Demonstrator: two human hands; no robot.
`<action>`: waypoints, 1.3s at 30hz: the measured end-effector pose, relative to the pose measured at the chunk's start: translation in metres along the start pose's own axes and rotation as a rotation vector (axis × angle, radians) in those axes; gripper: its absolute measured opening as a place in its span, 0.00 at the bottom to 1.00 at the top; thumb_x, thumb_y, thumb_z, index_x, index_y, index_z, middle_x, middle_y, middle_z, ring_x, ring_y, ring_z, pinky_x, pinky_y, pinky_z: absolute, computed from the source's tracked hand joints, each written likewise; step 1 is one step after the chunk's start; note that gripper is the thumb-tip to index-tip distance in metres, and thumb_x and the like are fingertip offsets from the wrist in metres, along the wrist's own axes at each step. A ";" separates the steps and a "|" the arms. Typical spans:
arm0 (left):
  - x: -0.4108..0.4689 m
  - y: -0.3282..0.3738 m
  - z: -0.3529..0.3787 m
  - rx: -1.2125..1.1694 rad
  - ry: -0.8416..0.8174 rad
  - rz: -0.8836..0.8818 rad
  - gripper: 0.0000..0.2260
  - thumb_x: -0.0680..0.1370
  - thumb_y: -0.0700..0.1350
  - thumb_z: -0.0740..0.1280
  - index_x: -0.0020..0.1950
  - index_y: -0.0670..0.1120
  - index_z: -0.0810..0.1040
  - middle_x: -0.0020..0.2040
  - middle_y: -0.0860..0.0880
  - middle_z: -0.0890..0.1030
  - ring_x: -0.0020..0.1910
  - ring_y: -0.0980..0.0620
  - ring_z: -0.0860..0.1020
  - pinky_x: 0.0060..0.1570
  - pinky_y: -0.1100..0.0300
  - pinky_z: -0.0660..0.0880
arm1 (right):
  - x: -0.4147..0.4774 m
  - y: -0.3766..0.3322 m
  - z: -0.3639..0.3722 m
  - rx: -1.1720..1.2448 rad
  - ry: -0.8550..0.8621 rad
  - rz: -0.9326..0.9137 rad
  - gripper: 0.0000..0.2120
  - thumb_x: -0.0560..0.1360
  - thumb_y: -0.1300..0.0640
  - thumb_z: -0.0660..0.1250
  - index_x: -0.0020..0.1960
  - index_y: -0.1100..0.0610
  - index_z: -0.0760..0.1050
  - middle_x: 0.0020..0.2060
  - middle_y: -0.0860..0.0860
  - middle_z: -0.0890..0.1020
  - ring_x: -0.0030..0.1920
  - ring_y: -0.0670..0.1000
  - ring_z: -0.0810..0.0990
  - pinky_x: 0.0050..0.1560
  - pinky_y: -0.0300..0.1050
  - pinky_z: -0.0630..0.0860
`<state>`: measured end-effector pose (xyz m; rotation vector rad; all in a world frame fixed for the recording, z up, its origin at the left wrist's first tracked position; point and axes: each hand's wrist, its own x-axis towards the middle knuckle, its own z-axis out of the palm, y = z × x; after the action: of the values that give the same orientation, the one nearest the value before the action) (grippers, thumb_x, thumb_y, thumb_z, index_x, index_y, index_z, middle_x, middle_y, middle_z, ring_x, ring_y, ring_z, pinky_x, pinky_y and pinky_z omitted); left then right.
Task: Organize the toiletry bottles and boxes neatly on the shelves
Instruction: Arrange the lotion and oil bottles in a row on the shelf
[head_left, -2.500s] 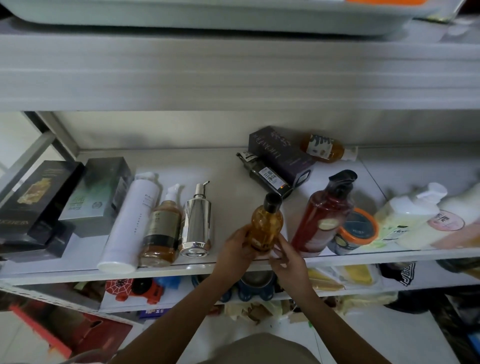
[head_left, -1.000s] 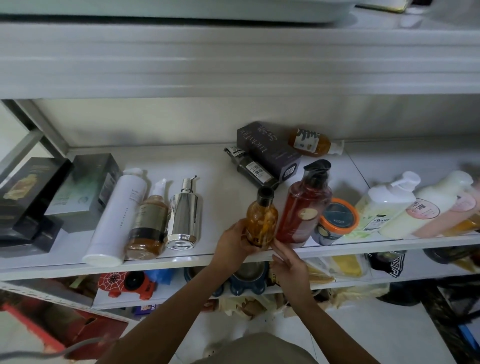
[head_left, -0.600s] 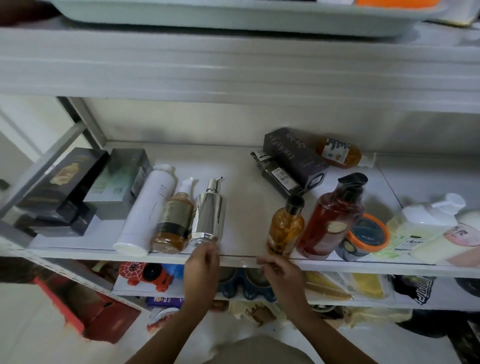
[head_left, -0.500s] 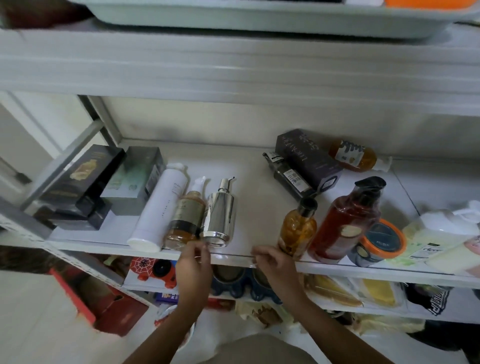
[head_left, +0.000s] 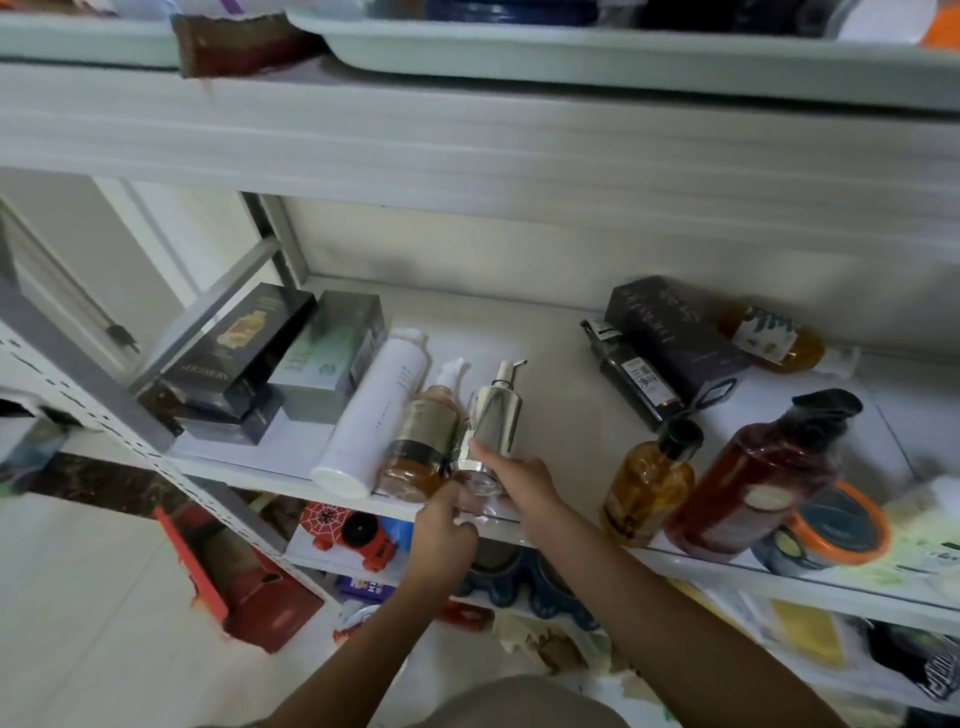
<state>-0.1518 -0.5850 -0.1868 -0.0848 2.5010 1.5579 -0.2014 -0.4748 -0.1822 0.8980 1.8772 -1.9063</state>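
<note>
On the white shelf (head_left: 550, 364) a silver pump bottle (head_left: 496, 415) lies next to an amber pump bottle (head_left: 423, 441) and a white tube bottle (head_left: 374, 415). My right hand (head_left: 524, 483) grips the silver bottle's base, thumb on its side. My left hand (head_left: 444, 525) has curled fingers pinching the same base from the shelf's front edge. Dark boxes (head_left: 234, 353) and a grey-green box (head_left: 327, 364) are stacked at the left. A small amber bottle (head_left: 649, 483) and a red pump bottle (head_left: 753, 473) stand upright to the right.
An orange-rimmed jar (head_left: 831, 525), a dark box (head_left: 670, 332), a dark labelled bottle (head_left: 634, 379) and a lying amber bottle (head_left: 774, 338) fill the right side. A tray (head_left: 571, 47) sits on the upper shelf. Below are a red spider toy (head_left: 348, 530) and blue bowls (head_left: 519, 577).
Both hands let go of the small amber bottle, which now stands by the red one, and moved left to take the silver pump bottle's base. The view swung left.
</note>
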 end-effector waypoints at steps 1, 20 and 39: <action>0.000 -0.001 -0.002 -0.039 0.001 -0.011 0.15 0.71 0.25 0.59 0.46 0.45 0.70 0.43 0.48 0.75 0.46 0.51 0.75 0.42 0.66 0.71 | 0.003 -0.001 0.000 0.004 0.012 0.009 0.31 0.62 0.41 0.76 0.54 0.62 0.77 0.49 0.56 0.82 0.46 0.53 0.81 0.38 0.40 0.75; 0.030 0.008 -0.011 -0.138 -0.322 0.170 0.18 0.75 0.45 0.70 0.65 0.50 0.72 0.52 0.49 0.81 0.52 0.54 0.79 0.50 0.60 0.77 | -0.006 0.045 -0.053 0.312 -0.349 -0.243 0.21 0.66 0.58 0.71 0.58 0.59 0.76 0.55 0.55 0.82 0.57 0.52 0.80 0.54 0.41 0.77; 0.031 0.001 0.031 0.143 -0.118 0.244 0.27 0.62 0.49 0.80 0.54 0.53 0.69 0.49 0.56 0.71 0.48 0.58 0.72 0.43 0.71 0.69 | -0.015 0.072 -0.080 -0.164 -0.034 -0.508 0.26 0.71 0.64 0.69 0.67 0.51 0.71 0.58 0.46 0.80 0.59 0.43 0.77 0.63 0.41 0.74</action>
<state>-0.1781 -0.5556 -0.2050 0.3348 2.5964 1.4125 -0.1277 -0.4059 -0.2238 0.3541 2.3652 -1.9671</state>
